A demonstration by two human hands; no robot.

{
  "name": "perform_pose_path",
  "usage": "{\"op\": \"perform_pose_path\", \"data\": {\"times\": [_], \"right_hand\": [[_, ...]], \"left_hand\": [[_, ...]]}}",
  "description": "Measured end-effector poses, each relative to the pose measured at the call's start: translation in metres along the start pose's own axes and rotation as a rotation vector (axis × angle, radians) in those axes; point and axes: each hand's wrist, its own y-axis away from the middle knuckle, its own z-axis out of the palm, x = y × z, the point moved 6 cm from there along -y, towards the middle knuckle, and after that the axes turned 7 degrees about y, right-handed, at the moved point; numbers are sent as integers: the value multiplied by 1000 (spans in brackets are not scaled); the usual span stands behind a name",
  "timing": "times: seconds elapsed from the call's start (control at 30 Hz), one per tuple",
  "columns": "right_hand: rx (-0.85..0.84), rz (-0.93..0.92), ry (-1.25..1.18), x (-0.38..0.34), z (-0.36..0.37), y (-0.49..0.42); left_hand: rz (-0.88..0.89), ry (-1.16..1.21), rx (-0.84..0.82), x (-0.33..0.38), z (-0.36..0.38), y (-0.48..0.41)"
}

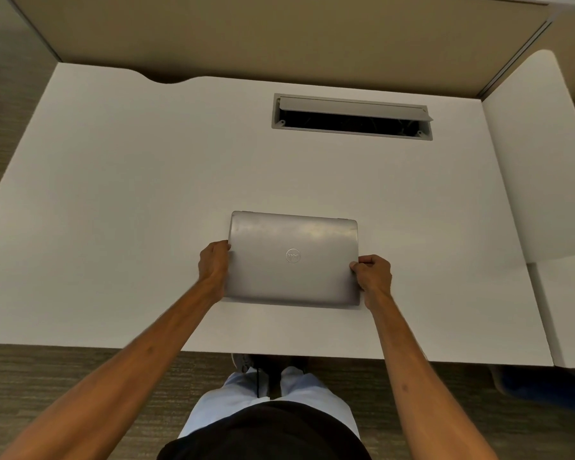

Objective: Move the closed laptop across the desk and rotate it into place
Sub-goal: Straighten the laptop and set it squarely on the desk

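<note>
A closed silver laptop (292,258) lies flat on the white desk (130,194), near the front edge and roughly centred, its long sides running left to right and a round logo on the lid. My left hand (214,260) grips its left edge, fingers curled around the side. My right hand (372,272) grips the right edge the same way. I cannot tell whether the laptop rests on the desk or is lifted slightly.
An open grey cable slot (352,117) is set into the desk toward the back right. A beige partition (279,34) runs behind the desk. Another white desk (538,161) adjoins on the right. Carpet and my legs show below the front edge.
</note>
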Motion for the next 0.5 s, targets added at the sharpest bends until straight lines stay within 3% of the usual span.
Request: {"op": "perform_pose_path", "data": {"times": [0.5], "right_hand": [[37, -65, 6, -5, 1, 10]], "left_hand": [[78, -39, 2, -2, 3, 4]]}}
